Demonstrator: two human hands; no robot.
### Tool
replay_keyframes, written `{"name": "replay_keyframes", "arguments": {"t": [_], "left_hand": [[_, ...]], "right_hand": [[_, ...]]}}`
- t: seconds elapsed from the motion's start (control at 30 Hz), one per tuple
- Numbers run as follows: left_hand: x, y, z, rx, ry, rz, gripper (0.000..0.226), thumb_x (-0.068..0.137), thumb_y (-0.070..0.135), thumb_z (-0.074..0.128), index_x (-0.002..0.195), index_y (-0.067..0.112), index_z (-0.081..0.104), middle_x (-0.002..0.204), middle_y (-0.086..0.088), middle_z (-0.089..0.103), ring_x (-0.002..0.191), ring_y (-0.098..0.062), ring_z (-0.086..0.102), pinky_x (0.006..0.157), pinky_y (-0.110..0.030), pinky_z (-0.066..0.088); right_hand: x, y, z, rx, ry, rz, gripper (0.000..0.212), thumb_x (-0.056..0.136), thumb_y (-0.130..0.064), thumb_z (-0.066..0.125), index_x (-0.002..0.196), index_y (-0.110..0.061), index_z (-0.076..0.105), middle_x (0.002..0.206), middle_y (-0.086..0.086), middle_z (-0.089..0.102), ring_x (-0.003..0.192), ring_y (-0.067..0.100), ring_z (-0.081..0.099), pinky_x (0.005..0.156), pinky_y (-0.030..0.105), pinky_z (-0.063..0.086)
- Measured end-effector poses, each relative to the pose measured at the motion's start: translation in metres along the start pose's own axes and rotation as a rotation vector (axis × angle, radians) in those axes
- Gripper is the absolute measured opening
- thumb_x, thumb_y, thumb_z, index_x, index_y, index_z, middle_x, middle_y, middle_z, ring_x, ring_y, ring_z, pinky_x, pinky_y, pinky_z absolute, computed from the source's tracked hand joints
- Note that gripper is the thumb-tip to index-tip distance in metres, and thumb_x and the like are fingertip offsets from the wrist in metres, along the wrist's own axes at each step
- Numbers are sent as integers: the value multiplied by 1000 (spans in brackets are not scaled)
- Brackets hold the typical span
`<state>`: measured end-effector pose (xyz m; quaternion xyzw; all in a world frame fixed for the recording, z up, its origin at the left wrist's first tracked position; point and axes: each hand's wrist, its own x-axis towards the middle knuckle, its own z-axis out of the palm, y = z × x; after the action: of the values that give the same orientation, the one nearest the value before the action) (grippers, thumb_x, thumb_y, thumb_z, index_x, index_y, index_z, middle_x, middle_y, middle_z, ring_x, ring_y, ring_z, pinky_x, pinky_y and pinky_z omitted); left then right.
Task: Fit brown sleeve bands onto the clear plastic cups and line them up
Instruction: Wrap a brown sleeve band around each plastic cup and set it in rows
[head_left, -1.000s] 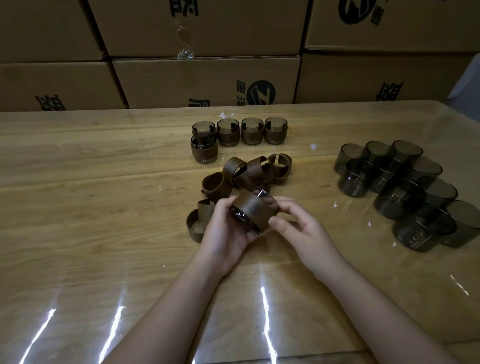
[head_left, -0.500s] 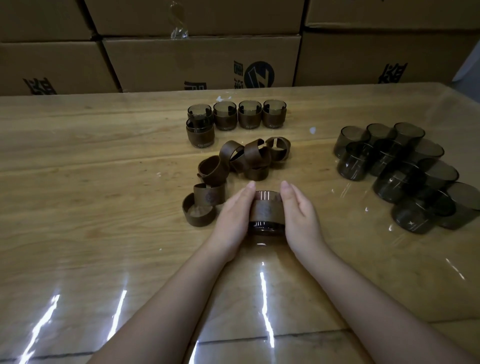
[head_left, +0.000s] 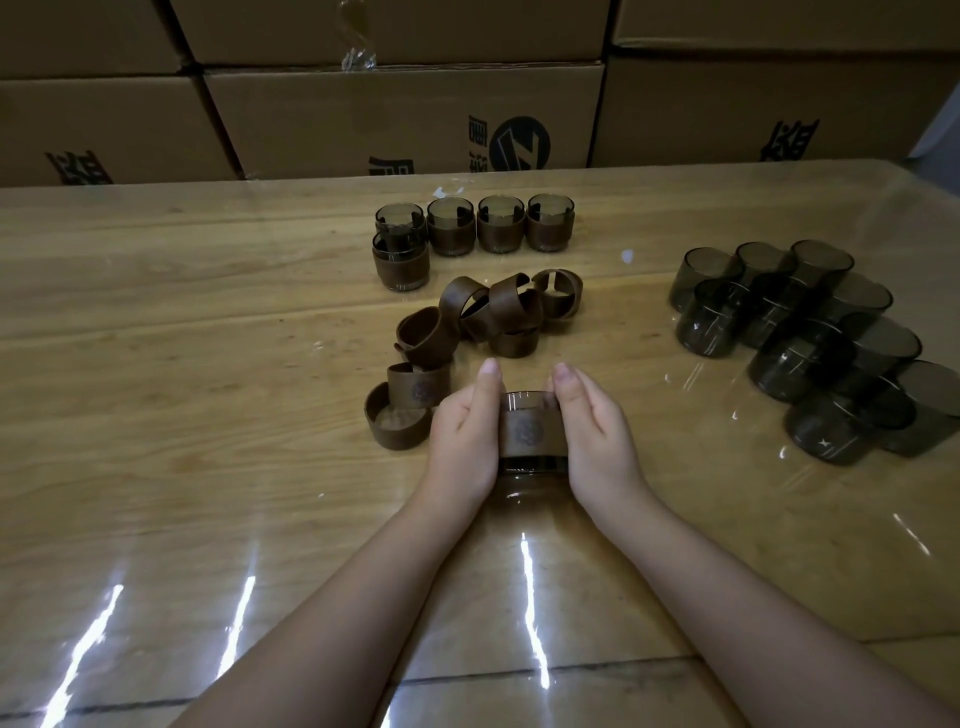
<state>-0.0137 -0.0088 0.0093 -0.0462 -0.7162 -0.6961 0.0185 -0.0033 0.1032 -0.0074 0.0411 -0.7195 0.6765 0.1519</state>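
Head view: both forearms reach in from the lower edge and meet near the middle of the table (head_left: 208, 364). The left hand (head_left: 464, 431) and the right hand (head_left: 598, 431) stand on edge, palms turned toward each other, with the fingers straight and held together. They press flat on opposite sides of one cup (head_left: 532, 463). That cup stands upright on the table between the palms. A brown sleeve band (head_left: 530, 432) wraps its middle, and clear rim shows above the band and clear base below it. Whether the thumbs touch the cup cannot be told.

Just beyond the fingertips and to the left lies a loose heap of empty bands (head_left: 493, 317). Farther back stand the finished cups (head_left: 498, 226), four in a row and a fifth in front of the leftmost. Well to the right is a cluster of bare cups (head_left: 810, 343). Cardboard boxes (head_left: 405, 119) are stacked behind the table
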Motion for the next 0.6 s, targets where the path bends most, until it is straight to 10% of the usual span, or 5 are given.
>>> {"name": "replay_keyframes", "arguments": {"t": [0.43,0.6], "left_hand": [[7,-8,-2,76,5,-23,61,103,40,31,81,-9,60,77,-20,66,74,-22,62,72,-37,49],[12,-14,-7,-38,58,-55,58,103,47,27,70,29,72,75,7,72,77,-4,66,77,-22,51]], "right_hand": [[7,4,-7,-63,4,77,17,99,-31,44,87,-26,54,84,-12,57,73,-8,52,66,8,42],[7,-2,-11,-70,-211,143,27,87,-47,51,108,-32,58,120,1,58,112,7,55,94,21,45]]}}
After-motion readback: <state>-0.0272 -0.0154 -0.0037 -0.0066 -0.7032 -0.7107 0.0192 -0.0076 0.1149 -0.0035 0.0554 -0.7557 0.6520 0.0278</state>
